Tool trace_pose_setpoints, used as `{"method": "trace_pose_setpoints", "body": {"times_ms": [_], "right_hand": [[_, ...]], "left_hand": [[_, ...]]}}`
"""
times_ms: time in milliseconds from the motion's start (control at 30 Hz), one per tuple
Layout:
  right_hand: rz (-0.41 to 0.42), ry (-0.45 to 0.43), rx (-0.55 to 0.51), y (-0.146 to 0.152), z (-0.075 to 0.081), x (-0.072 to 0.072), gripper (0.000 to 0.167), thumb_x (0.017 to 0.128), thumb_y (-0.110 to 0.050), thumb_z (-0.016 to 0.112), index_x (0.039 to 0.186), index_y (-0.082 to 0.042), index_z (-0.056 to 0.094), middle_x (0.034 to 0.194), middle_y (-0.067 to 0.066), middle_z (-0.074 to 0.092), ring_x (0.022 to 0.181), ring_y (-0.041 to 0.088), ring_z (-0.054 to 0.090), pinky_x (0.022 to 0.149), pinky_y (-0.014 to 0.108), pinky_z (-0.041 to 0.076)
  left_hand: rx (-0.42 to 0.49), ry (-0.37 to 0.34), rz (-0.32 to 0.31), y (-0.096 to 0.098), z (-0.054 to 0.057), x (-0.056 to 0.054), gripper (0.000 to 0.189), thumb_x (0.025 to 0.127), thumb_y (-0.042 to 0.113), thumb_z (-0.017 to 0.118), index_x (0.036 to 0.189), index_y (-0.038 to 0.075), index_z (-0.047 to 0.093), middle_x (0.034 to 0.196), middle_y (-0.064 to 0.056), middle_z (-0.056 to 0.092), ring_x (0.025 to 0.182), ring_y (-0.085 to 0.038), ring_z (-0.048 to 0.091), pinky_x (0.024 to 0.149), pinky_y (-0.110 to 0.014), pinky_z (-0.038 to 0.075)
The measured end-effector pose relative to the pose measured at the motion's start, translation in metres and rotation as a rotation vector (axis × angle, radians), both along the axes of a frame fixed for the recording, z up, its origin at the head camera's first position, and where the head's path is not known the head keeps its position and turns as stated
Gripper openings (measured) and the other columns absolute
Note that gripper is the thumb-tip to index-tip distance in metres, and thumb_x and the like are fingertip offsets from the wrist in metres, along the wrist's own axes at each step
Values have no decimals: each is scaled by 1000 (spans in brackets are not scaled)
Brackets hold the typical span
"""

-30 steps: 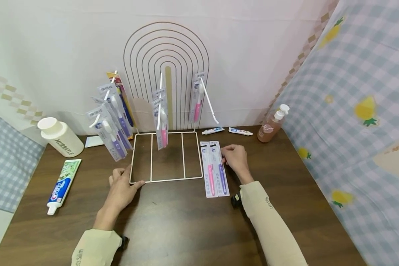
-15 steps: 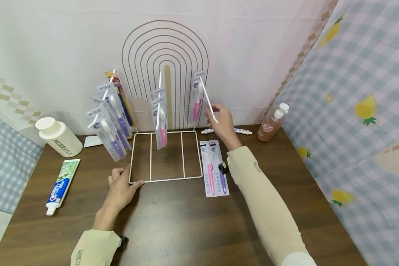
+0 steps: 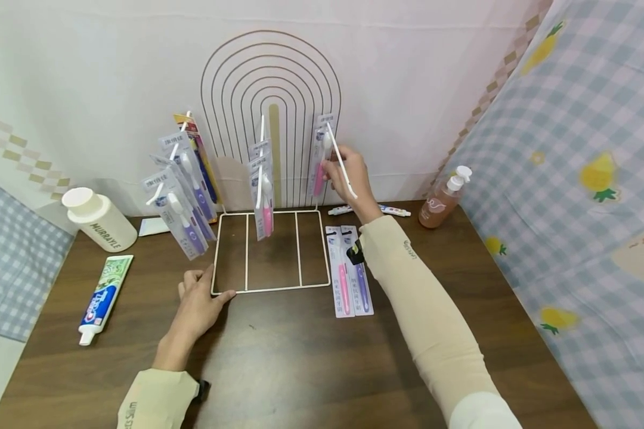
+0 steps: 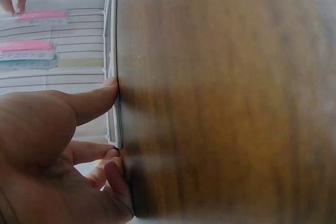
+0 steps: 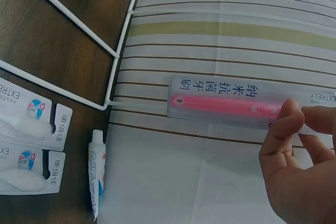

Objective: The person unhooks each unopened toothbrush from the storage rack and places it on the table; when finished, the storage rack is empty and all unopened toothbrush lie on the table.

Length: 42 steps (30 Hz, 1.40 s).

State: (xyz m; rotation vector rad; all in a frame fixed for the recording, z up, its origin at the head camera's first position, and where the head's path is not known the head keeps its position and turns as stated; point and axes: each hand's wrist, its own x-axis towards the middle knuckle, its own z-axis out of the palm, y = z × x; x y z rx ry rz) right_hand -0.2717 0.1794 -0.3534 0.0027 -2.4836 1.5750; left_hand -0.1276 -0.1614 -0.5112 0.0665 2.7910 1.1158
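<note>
In the head view my right hand (image 3: 350, 173) is at the right hook (image 3: 345, 164) of a white wire display rack (image 3: 273, 289). Thumb and forefinger pinch the edge of a packaged toothbrush (image 5: 220, 106) with a pink handle; the right wrist view shows this pack against the striped backdrop. My left hand (image 3: 195, 304) holds the rack's front left corner, thumb on the front wire and fingers by the left side. From the left wrist, that thumb (image 4: 97, 103) presses the base wire. Two more packaged toothbrushes, one pink (image 3: 342, 289) and one purple (image 3: 362, 289), lie right of the rack.
Toothbrush packs hang on the left hook (image 3: 154, 194) and middle hook (image 3: 259, 185). Left of the rack are a white bottle (image 3: 104, 223) and a large toothpaste tube (image 3: 104, 298). Small tubes (image 3: 394, 211) and a pump bottle (image 3: 437, 202) stand or lie at the back right.
My right hand has left the purple toothbrush pack on the table and risen to the right hook, where it now pinches the hanging pink one. The left hand stays on the rack corner.
</note>
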Motion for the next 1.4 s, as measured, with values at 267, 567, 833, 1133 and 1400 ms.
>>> {"method": "trace_pose_setpoints", "body": {"times_ms": [267,567,833,1133,1400], "right_hand": [[-23,26,-33,-3,0,-1,23,114,-8,66,127,9,74,116,29,81,80,27,75,57,17,52],[-58,74,-217,10,0,3,23,113,-5,69,127,11,76,98,12,74,66,10,69,54,19,50],[-77,90,-246,30,-5,19,24,112,-6,68,123,13,76,93,9,75,67,13,71,60,18,55],[-137,7,-177,62,-38,52,28,111,-13,73,126,9,80,80,-6,68,64,4,61,57,16,45],[-196,-76,-165,84,-75,84,29,110,-14,77,123,12,80,76,-7,66,60,1,54,56,16,45]], "left_hand": [[1,-28,4,1,7,2,91,107,29,81,174,-10,34,154,-38,37,127,-52,36,107,-66,42],[2,1,-2,-3,-1,-2,89,107,25,81,173,-11,34,153,-37,39,126,-50,37,106,-67,43],[-1,17,-3,-5,-8,-4,90,106,26,82,173,-11,35,152,-37,40,126,-52,38,107,-68,43],[1,21,1,-2,-10,-5,89,105,24,82,172,-12,36,152,-38,40,125,-51,38,107,-67,43],[-2,-44,14,4,11,2,88,107,23,80,174,-11,33,156,-38,37,130,-52,36,111,-69,42]]}}
